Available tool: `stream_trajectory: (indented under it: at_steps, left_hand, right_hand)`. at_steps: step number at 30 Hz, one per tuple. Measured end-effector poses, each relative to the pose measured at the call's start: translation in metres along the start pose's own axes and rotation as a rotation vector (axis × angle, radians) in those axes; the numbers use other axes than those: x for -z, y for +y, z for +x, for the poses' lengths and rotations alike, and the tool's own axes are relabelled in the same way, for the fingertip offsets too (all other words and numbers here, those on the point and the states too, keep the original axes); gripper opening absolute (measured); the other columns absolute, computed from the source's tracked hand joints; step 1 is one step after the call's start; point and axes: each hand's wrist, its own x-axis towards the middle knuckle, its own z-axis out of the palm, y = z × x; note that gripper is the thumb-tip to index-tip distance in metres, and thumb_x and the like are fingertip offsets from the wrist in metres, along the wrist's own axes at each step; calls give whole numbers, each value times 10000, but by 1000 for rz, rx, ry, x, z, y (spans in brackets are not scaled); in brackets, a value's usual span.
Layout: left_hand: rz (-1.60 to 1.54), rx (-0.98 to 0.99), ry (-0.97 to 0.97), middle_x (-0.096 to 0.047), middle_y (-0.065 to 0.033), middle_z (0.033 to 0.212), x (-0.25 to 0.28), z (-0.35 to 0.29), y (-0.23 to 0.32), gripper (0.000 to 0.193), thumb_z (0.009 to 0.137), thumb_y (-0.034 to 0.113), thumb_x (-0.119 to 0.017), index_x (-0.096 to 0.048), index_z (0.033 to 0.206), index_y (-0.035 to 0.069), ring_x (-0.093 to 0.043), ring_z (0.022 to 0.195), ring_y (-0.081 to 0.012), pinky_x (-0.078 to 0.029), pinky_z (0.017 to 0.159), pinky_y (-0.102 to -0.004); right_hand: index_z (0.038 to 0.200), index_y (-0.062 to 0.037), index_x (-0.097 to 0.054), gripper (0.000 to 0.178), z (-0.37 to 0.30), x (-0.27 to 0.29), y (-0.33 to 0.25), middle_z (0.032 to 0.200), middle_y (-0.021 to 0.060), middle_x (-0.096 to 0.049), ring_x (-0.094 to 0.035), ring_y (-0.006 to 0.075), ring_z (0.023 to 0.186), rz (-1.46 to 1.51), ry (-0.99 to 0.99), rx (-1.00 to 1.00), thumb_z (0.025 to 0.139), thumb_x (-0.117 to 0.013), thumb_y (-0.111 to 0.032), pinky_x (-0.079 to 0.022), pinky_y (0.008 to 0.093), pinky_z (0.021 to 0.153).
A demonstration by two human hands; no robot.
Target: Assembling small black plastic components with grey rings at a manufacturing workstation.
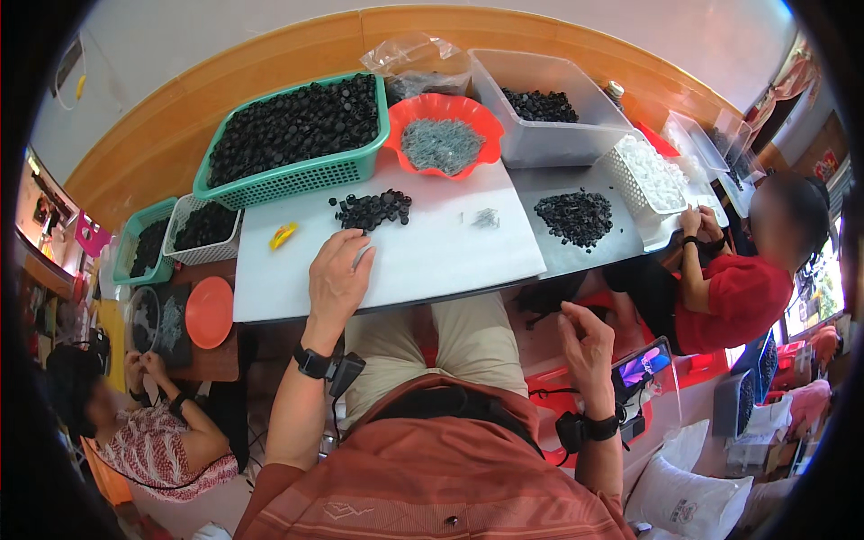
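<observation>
My left hand (337,277) is over the white sheet (423,261) at the table's front, loosely bent, thumb apart from the fingers and nothing visible in it. Just beyond its fingertips lies a small pile of black plastic caps (373,210). To the right of that pile is a small heap of metal pins or screws (486,218), too small to tell which. My right hand (589,351) hangs off the table edge to the right, above my lap's side. Its fingers are curved with a gap to the thumb, and I see nothing held.
Behind stand a green basket (297,191) of black caps, a red bowl (493,148) of metal pieces and a clear bin (549,144). More black parts (573,219) lie right. Co-workers sit left (171,441) and right (738,297). A yellow packet (283,236) lies left.
</observation>
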Motion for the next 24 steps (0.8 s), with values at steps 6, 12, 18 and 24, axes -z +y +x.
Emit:
stream_trajectory:
  at_steps: [6,12,18,24]
  left_hand:
    - [4,-9,3,-727,-108,1121,0,1,0,194,848,102,-766,-736,1024,26,-693,1023,-318,-564,887,-398]
    - [7,2,4,-727,-106,1119,0,6,0,184,864,117,-751,-735,1025,30,-693,1020,-319,-563,884,-399]
    - [-18,33,6,-726,-112,1123,-2,5,0,187,878,129,-743,-737,1039,34,-692,1015,-325,-563,878,-402]
    - [-28,38,23,-738,-140,1103,0,5,1,185,865,103,-766,-741,1026,17,-712,1004,-334,-571,877,-387]
  right_hand:
    - [1086,-8,-710,172,37,-31,-18,820,119,-653,-631,220,674,11,-41,232,915,-700,-23,-497,313,635]
    - [1063,-40,-720,158,92,-66,-44,978,141,-679,-681,368,808,-213,-66,498,934,-667,-114,-536,451,709]
    - [994,-40,-728,122,144,-98,-60,1037,121,-654,-686,373,840,-480,-164,568,930,-642,-98,-540,471,723]
    - [957,-38,-739,137,169,-120,-57,1041,150,-630,-694,362,848,-610,-219,626,893,-628,-86,-532,488,722]
